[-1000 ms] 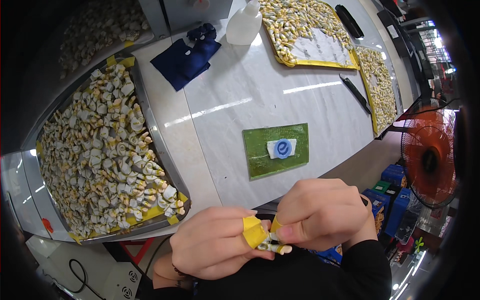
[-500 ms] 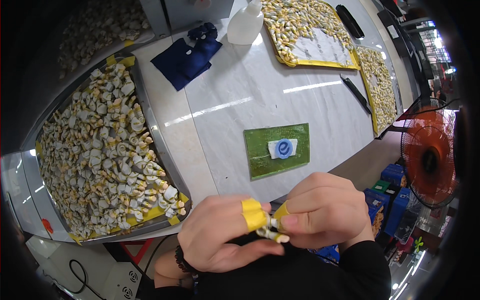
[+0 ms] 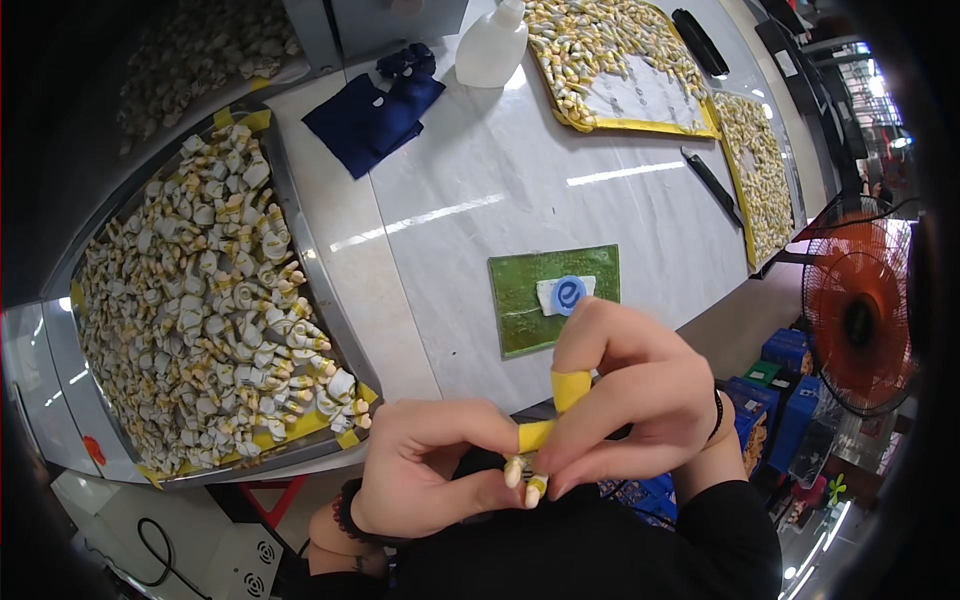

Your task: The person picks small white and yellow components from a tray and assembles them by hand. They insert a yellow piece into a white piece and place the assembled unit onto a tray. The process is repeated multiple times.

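Note:
Low in front of my body, both hands meet over a small white-and-yellow piece with peach tips [image 3: 535,490]; its exact kind I cannot make out. My left hand [image 3: 430,465] pinches it from the left between thumb and index finger. From the right, my right hand [image 3: 640,410] closes its thumb and fingers on the same piece. Yellow tape wraps a fingertip of each hand. Just beyond them lies a green rectangular pad [image 3: 515,310] bearing a small white sheet and a round blue disc [image 3: 568,294]. The right fingers overlap its near edge in the picture.
A large metal tray [image 3: 290,230] heaped with similar pieces stands at left. Two yellow-edged trays [image 3: 640,128] [image 3: 738,190] of small pieces sit far right, near a black knife-like tool [image 3: 712,187]. A navy cloth [image 3: 365,125] and white bottle [image 3: 490,50] lie farther back; an orange fan [image 3: 860,310] stands right.
My right hand has turned and its knuckles have risen toward the green pad. The pinched piece has shifted slightly left, its peach tips now pointing down toward me.

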Demonstrator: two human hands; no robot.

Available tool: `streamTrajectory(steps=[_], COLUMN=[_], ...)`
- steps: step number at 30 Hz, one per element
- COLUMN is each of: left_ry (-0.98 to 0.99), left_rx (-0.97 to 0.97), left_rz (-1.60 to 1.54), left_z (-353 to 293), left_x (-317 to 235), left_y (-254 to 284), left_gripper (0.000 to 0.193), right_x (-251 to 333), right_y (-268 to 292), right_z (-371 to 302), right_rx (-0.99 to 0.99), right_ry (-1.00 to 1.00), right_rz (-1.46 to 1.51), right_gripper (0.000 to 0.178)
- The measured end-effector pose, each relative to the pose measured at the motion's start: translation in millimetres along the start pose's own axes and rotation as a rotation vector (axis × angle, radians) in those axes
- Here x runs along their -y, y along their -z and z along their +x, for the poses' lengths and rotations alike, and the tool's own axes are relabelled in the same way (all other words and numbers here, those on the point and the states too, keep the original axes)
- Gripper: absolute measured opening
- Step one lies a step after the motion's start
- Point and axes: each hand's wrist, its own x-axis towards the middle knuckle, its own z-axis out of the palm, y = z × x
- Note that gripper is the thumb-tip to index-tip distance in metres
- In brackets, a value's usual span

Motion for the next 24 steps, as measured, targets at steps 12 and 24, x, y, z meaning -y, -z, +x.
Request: streamTrajectory(steps=[12, 24], left_ry=[0.248, -0.102], left_rx=[0.093, -0.326], left_rz=[0.064, 1.365], left_z=[4, -44], left_x=[-9, -86], left_y=[-6, -4], left_gripper=[0.015, 0.026], right_x=[12, -31], right_y=[4, -41], right_z=[-4, -18], right_rx=[0.177, 0.043], right_ry=[-0.116, 0.191], right_rz=[-0.073, -0.156], right_gripper=[0.018, 0.028])
